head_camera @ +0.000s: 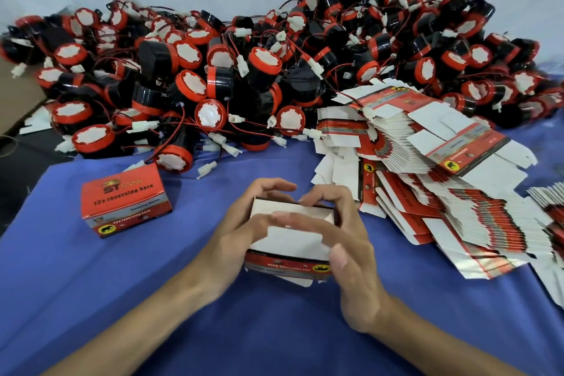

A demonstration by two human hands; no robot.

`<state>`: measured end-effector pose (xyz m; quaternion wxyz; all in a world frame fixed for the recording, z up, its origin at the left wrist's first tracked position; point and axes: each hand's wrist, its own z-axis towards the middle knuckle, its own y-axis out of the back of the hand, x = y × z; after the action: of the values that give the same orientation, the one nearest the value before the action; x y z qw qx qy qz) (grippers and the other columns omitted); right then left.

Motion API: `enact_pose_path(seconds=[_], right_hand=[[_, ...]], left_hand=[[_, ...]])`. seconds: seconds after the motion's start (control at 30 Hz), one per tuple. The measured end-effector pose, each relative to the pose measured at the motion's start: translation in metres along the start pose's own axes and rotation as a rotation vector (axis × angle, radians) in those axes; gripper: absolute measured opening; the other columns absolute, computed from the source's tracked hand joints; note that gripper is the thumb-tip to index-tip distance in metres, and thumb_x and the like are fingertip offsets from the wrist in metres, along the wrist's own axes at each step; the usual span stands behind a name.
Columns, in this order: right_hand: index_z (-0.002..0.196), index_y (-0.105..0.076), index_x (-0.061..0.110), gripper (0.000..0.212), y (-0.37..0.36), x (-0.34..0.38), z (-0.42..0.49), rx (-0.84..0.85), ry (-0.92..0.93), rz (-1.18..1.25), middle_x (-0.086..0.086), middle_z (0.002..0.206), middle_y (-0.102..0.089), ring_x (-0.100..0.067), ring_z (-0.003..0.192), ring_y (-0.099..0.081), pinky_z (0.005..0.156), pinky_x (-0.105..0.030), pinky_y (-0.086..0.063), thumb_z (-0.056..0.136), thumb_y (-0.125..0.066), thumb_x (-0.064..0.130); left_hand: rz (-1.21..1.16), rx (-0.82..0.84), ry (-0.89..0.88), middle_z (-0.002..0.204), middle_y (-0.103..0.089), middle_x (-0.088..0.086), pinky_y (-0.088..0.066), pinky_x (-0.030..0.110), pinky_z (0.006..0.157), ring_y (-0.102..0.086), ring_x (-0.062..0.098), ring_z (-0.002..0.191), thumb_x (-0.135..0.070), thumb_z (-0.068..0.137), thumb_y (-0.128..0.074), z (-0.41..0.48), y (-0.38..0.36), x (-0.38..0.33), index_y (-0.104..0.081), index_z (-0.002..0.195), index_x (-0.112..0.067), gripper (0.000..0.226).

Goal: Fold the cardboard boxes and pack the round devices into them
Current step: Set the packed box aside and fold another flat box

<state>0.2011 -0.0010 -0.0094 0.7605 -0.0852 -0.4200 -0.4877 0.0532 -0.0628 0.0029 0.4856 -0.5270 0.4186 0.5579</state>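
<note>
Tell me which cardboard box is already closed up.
The closed red box standing alone on the blue cloth. The held box, between left hand and right hand, shows open white flaps; the flat boxes lie stacked at right.

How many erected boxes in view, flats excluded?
2: closed box on the cloth, left; open box gripped by left hand and right hand. More may hide under the pile.
</note>
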Motion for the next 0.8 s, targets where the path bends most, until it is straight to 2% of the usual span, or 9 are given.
enact_pose_path(seconds=[0.07, 0.13, 0.27, 0.37, 0.47, 0.53, 0.6, 0.67, 0.8], right_hand=[[0.121, -0.063, 0.013, 0.046, -0.003, 0.001, 0.0, 0.028, 0.027, -0.077, -0.012, 0.12, -0.046, -0.027, 0.116, -0.049, 0.098, -0.029, -0.039, 0.102, -0.034, 0.044], [0.12, -0.062, 0.016, 0.041, -0.004, 0.001, 0.002, 0.027, 0.027, -0.129, -0.013, 0.126, -0.046, -0.034, 0.119, -0.049, 0.099, -0.035, -0.04, 0.102, -0.036, 0.042], [0.09, -0.064, 0.022, 0.04, -0.005, 0.001, 0.003, 0.024, 0.029, -0.128, -0.006, 0.135, -0.046, -0.034, 0.121, -0.047, 0.1, -0.03, -0.036, 0.104, -0.029, 0.039], [0.077, -0.069, 0.007, 0.058, -0.005, -0.001, 0.002, 0.009, -0.019, -0.053, 0.002, 0.136, -0.046, -0.029, 0.123, -0.048, 0.099, -0.03, -0.039, 0.104, -0.029, 0.037], [0.1, -0.07, 0.006, 0.05, -0.005, -0.004, 0.002, 0.003, -0.057, 0.027, -0.004, 0.133, -0.051, -0.032, 0.122, -0.05, 0.098, -0.035, -0.042, 0.104, -0.03, 0.035], [0.112, -0.066, 0.009, 0.042, -0.004, -0.004, 0.002, -0.005, -0.063, 0.038, -0.005, 0.129, -0.054, -0.032, 0.119, -0.052, 0.096, -0.036, -0.044, 0.104, -0.031, 0.032], [0.124, -0.057, 0.011, 0.035, -0.003, -0.004, 0.001, -0.016, -0.055, 0.025, -0.003, 0.125, -0.057, -0.026, 0.118, -0.054, 0.096, -0.032, -0.043, 0.102, -0.034, 0.024], [0.133, -0.045, 0.013, 0.037, -0.002, -0.004, 0.001, -0.039, -0.04, 0.026, -0.002, 0.123, -0.058, -0.017, 0.117, -0.055, 0.098, -0.021, -0.039, 0.097, -0.036, 0.017], [0.118, -0.053, 0.012, 0.029, -0.004, -0.004, 0.003, -0.075, 0.031, 0.007, -0.006, 0.117, -0.058, -0.014, 0.113, -0.055, 0.095, -0.021, -0.04, 0.093, -0.039, 0.01]], left_hand=[[0.023, -0.011, -0.057, 0.105, -0.065, -0.001, -0.053, 0.032, 0.08, -0.063, 0.021, 0.099, -0.042, 0.061, -0.051, 0.0, -0.002, -0.002, -0.063, 0.107, -0.029, 0.049], [0.017, -0.032, -0.103, 0.098, -0.065, -0.006, -0.052, 0.026, 0.075, -0.064, 0.015, 0.092, -0.042, 0.061, -0.05, 0.0, -0.005, -0.004, -0.06, 0.106, -0.022, 0.05], [-0.01, -0.076, -0.135, 0.093, -0.062, -0.009, -0.051, 0.02, 0.07, -0.063, 0.007, 0.084, -0.044, 0.068, -0.051, -0.003, -0.011, -0.004, -0.056, 0.107, -0.016, 0.048], [-0.07, -0.085, -0.138, 0.097, -0.062, -0.004, -0.05, 0.019, 0.072, -0.062, 0.008, 0.086, -0.036, 0.086, -0.042, -0.005, -0.013, 0.0, -0.053, 0.111, -0.015, 0.035], [-0.059, -0.061, -0.111, 0.101, -0.063, -0.007, -0.05, 0.018, 0.072, -0.062, 0.007, 0.088, -0.038, 0.078, -0.053, -0.004, -0.01, 0.001, -0.054, 0.117, -0.026, 0.041], [-0.055, -0.059, -0.1, 0.1, -0.061, -0.009, -0.05, 0.018, 0.071, -0.062, 0.007, 0.086, -0.045, 0.074, -0.052, -0.003, -0.01, 0.001, -0.058, 0.116, -0.039, 0.043], [-0.076, -0.076, -0.11, 0.093, -0.06, -0.014, -0.049, 0.016, 0.069, -0.061, 0.004, 0.082, -0.035, 0.076, -0.053, -0.002, -0.01, 0.002, -0.058, 0.117, -0.038, 0.041], [-0.084, -0.092, -0.123, 0.088, -0.061, -0.016, -0.049, 0.016, 0.068, -0.061, 0.004, 0.081, -0.02, 0.079, -0.047, -0.001, -0.011, 0.003, -0.055, 0.12, -0.033, 0.044], [-0.039, -0.119, -0.162, 0.088, -0.059, -0.015, -0.048, 0.017, 0.068, -0.057, 0.005, 0.078, -0.013, 0.078, -0.04, -0.002, -0.013, 0.005, -0.059, 0.115, -0.043, 0.052]])
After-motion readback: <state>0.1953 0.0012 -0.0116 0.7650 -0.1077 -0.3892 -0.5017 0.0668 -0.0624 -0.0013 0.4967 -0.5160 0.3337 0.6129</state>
